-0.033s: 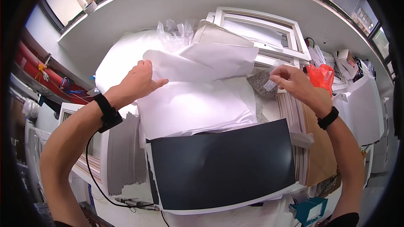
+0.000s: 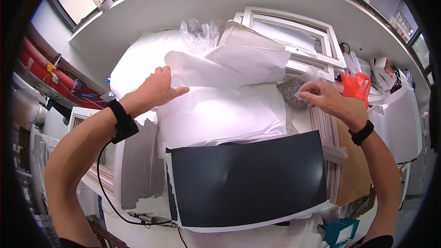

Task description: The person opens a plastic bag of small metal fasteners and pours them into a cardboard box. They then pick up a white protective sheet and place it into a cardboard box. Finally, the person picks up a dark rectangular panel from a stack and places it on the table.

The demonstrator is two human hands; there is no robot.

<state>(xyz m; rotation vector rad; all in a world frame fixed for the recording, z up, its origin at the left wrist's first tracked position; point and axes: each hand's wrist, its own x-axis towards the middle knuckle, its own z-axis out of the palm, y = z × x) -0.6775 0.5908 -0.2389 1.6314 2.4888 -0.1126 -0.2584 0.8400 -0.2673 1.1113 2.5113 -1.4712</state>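
Observation:
My left hand (image 2: 158, 87) is open, thumb and fingers spread, at the left edge of a loose white sheet (image 2: 225, 66). Whether it touches the sheet I cannot tell. My right hand (image 2: 330, 101) is closed, thumb and fingertips pinched together beside a clear plastic bag (image 2: 290, 92) of small grey pieces. What the pinch holds, if anything, is too small to make out. Below the folded sheet lies a stack of white sheets (image 2: 220, 112). Nearest me, a dark, glossy rectangular panel (image 2: 248, 179) rests on white backing.
White frames (image 2: 294, 34) lean against the back wall. A red plastic bag (image 2: 356, 86) sits right of my right hand. Grey strips (image 2: 142, 165) stand at the left, and a brown board (image 2: 351, 165) at the right. A teal lamp-like box (image 2: 340, 232) is at the front right.
The whole view has shifted slightly, so the scene sits a little further right. My right hand has lowered slightly, and the white label on the bag no longer shows. My left hand keeps its pose.

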